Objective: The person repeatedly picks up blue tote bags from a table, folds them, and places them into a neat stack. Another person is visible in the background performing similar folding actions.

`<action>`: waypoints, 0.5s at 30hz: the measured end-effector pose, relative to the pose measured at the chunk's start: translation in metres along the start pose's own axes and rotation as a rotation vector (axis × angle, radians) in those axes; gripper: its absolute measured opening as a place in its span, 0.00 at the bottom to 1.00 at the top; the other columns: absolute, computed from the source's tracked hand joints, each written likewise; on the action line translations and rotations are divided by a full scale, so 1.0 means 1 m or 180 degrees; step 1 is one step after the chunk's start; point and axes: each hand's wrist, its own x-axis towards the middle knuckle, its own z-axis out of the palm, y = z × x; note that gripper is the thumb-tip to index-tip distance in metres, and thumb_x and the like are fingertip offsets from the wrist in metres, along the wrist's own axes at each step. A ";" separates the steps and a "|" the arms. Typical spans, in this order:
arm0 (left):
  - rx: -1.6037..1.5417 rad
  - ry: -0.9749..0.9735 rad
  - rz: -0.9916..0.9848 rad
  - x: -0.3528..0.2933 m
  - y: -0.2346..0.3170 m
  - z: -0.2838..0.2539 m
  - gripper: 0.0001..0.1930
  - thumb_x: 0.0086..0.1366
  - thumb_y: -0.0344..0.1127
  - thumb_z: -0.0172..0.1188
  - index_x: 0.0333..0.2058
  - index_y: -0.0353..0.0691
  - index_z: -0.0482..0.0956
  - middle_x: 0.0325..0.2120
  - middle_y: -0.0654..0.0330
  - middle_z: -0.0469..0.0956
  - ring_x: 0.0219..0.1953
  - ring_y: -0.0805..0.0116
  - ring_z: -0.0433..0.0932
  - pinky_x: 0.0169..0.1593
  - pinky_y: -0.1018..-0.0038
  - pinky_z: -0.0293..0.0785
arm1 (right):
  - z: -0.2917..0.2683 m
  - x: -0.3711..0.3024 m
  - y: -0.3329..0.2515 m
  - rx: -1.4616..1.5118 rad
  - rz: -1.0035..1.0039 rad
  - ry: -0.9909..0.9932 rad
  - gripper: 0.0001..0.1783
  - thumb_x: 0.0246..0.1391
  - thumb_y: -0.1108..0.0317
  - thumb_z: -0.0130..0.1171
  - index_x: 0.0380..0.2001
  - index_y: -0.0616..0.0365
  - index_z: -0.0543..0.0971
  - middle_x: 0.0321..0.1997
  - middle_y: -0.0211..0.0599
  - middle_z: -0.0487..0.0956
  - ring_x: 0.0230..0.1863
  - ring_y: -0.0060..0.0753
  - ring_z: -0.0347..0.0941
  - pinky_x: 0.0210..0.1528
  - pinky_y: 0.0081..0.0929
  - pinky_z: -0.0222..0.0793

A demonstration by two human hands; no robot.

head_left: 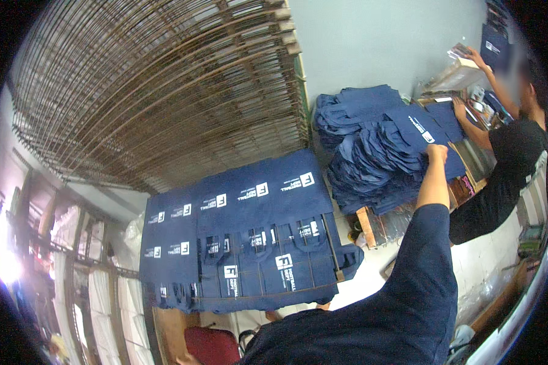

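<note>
One navy cloth (409,126) is gripped by the right hand (437,153); the left hand (189,360), apparently cut off, I cannot judge.

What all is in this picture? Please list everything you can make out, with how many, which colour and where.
Gripped fabric piece: one, navy with white print, right of centre
Fabric pile: one, navy, just below that piece
Spread fabric pieces: several, navy with white print, centre
Slatted racks: many, brown, upper left
Box: one, beige, upper right
Small clutter: uncountable, mixed colours, upper right
Chair: one, red, lower edge
Wall: one, pale grey, top
Floor: one, whitish, lower middle
Co-worker: one, black clothes, right
Sleeve: one, dark navy, lower right
Right hand: one, bare, closed on the gripped piece's edge
Left hand: one, probably the sliver beside the chair; grip unclear
</note>
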 end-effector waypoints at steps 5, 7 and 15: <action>-0.1025 0.0190 0.0701 0.015 0.060 0.044 0.25 0.58 0.46 0.56 0.50 0.36 0.67 0.35 0.46 0.77 0.35 0.54 0.77 0.38 0.66 0.72 | -0.001 0.195 0.021 0.3052 -0.0958 -0.1632 0.05 0.44 0.74 0.54 0.26 0.63 0.71 0.28 0.39 0.72 0.23 0.36 0.70 0.27 0.30 0.73; -0.1603 -0.0174 0.0544 0.019 0.081 0.042 0.21 0.58 0.41 0.57 0.47 0.35 0.70 0.37 0.48 0.76 0.37 0.59 0.76 0.40 0.70 0.71 | -0.038 0.161 -0.003 0.3712 -0.0859 -0.2142 0.06 0.49 0.76 0.49 0.32 0.64 0.73 0.36 0.38 0.73 0.38 0.33 0.69 0.40 0.22 0.69; -0.3070 -0.1126 0.1742 -0.043 0.229 0.038 0.11 0.53 0.32 0.62 0.35 0.36 0.76 0.16 0.67 0.69 0.18 0.80 0.63 0.21 0.82 0.61 | -0.191 -0.004 -0.063 0.3795 -0.2059 -0.2188 0.18 0.40 0.71 0.54 0.40 0.58 0.70 0.44 0.39 0.68 0.44 0.36 0.65 0.48 0.31 0.62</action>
